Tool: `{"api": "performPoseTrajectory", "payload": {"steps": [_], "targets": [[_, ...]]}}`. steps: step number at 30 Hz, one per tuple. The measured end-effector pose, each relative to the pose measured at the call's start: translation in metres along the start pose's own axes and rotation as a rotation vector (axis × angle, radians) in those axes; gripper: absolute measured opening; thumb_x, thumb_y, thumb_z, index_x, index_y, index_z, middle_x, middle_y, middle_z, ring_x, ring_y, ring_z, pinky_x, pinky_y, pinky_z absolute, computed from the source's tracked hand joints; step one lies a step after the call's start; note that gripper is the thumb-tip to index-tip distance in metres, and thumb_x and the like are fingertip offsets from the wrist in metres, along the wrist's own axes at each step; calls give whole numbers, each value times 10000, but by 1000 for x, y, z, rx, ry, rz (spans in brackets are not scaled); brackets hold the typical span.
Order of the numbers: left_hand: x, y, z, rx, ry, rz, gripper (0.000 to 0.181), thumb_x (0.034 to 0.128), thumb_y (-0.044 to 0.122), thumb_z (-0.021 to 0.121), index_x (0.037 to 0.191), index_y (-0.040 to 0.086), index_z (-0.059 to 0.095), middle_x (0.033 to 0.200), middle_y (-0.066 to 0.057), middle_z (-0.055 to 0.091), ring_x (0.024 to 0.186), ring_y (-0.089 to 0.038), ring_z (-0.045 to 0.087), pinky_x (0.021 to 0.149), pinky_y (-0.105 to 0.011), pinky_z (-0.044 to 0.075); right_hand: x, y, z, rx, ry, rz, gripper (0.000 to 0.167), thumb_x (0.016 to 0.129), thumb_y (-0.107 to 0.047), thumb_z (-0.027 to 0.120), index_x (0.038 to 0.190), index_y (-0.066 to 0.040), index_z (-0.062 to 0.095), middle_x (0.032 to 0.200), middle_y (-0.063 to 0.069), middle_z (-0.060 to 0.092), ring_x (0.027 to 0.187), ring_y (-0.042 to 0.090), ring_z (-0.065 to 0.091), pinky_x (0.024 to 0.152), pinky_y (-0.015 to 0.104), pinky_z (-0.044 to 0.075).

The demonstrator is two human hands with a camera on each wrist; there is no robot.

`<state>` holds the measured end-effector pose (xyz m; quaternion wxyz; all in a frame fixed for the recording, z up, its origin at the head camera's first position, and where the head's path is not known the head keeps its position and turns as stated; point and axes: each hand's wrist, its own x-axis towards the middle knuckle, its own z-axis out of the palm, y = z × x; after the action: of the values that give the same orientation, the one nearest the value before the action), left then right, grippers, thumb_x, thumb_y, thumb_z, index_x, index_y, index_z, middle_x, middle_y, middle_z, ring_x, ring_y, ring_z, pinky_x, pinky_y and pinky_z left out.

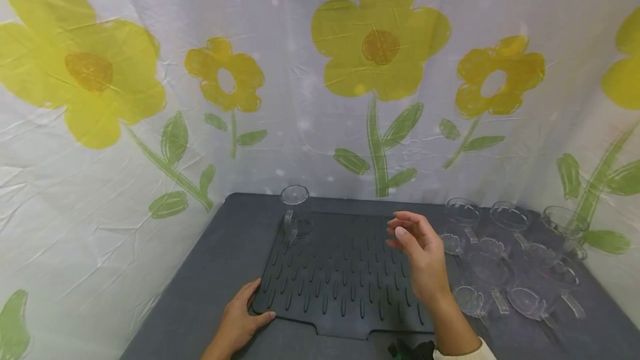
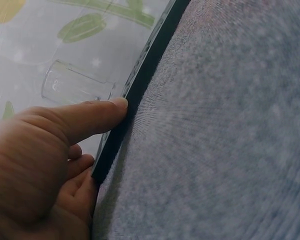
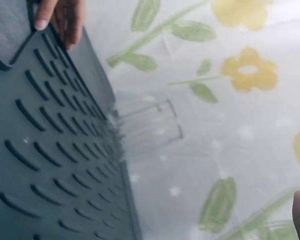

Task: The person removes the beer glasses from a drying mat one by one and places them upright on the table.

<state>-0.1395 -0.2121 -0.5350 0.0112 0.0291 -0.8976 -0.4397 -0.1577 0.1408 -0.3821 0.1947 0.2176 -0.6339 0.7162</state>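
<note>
A dark ribbed drying mat [image 1: 345,271] lies on the grey table. My left hand [image 1: 239,318] holds its near left corner, thumb [image 2: 107,114] against the front edge and fingers along the left side. One clear glass mug [image 1: 296,213], handle toward me, stands on the mat's far left corner; the right wrist view shows this mug [image 3: 152,122] blurred. Over the mat's right part hovers my right hand [image 1: 420,257], its fingers loosely bent with nothing between them. Several clear mugs [image 1: 487,265] with handles stand close together right of the mat.
A curtain with yellow flowers [image 1: 380,46] hangs behind and beside the table [image 1: 200,271]. A small black object [image 1: 412,350] lies at the near edge by my right forearm. The clustered mugs overlap in view, so their gaps are hard to judge.
</note>
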Motion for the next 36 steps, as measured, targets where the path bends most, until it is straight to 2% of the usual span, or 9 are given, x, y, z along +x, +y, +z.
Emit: {"api": "performPoseTrajectory", "payload": {"steps": [6, 11, 14, 18, 24, 28, 31, 33, 36], "targets": [[-1, 1, 1, -8, 7, 4, 893, 673, 157, 893, 1404, -65, 431, 1391, -270, 429, 1276, -417, 424, 997, -448, 423, 6, 18, 18, -40, -32, 53, 232, 1000, -48, 511, 1211, 45, 533, 1088, 289, 533, 983, 223, 591, 811, 372, 548], [-1, 2, 1, -17, 5, 2, 891, 674, 148, 892, 1405, -67, 429, 1396, -270, 423, 1283, -418, 413, 1000, -449, 419, 11, 34, 32, -44, -62, 84, 249, 1000, -91, 526, 1220, 24, 540, 1097, 253, 552, 1006, 302, 577, 818, 412, 541], [-1, 2, 1, -22, 8, 6, 887, 672, 140, 892, 1402, -66, 433, 1394, -267, 428, 1286, -414, 412, 1000, -443, 419, 13, 43, 40, -31, -77, 105, 259, 1001, -120, 535, 1227, 7, 544, 1110, 243, 559, 1023, 345, 565, 831, 458, 532], [-1, 1, 1, -18, 11, 9, 884, 673, 143, 892, 1401, -65, 435, 1392, -264, 433, 1284, -412, 415, 996, -445, 422, 17, 54, 49, 2, -90, 137, 270, 999, -156, 550, 1231, -19, 552, 1132, 258, 560, 1030, 324, 571, 846, 516, 512], [-2, 1, 0, -20, 5, -5, 895, 670, 151, 894, 1405, -62, 431, 1398, -269, 425, 1287, -418, 409, 998, -457, 420, 20, 69, 60, 14, -122, 178, 281, 1002, -187, 553, 1227, -22, 584, 1161, 235, 587, 1045, 261, 591, 850, 503, 511], [-2, 0, -1, -26, 3, -16, 897, 669, 146, 893, 1410, -56, 429, 1402, -267, 422, 1291, -418, 403, 1002, -463, 416, 21, 79, 68, 27, -146, 209, 303, 1002, -215, 556, 1230, -20, 597, 1179, 224, 593, 1097, 350, 567, 856, 556, 491], [-2, 1, -1, -22, 2, -19, 894, 673, 154, 891, 1412, -50, 430, 1403, -263, 423, 1287, -419, 408, 997, -466, 421, 22, 86, 74, 16, -157, 242, 321, 1003, -238, 554, 1242, -27, 595, 1185, 183, 607, 1126, 392, 548, 861, 552, 494], [-2, 1, 0, -19, 2, -16, 891, 675, 156, 890, 1412, -48, 432, 1403, -261, 424, 1285, -418, 411, 995, -463, 424, 22, 90, 77, 6, -164, 274, 324, 1007, -243, 551, 1253, -37, 593, 1185, 134, 618, 1140, 369, 553, 866, 531, 502], [-2, 1, 0, -22, -1, -13, 892, 680, 161, 888, 1415, -47, 428, 1406, -262, 420, 1284, -420, 411, 992, -459, 428, 24, 93, 83, 2, -182, 315, 323, 1014, -212, 538, 1273, -23, 579, 1198, 129, 618, 1165, 364, 545, 870, 521, 507]]}}
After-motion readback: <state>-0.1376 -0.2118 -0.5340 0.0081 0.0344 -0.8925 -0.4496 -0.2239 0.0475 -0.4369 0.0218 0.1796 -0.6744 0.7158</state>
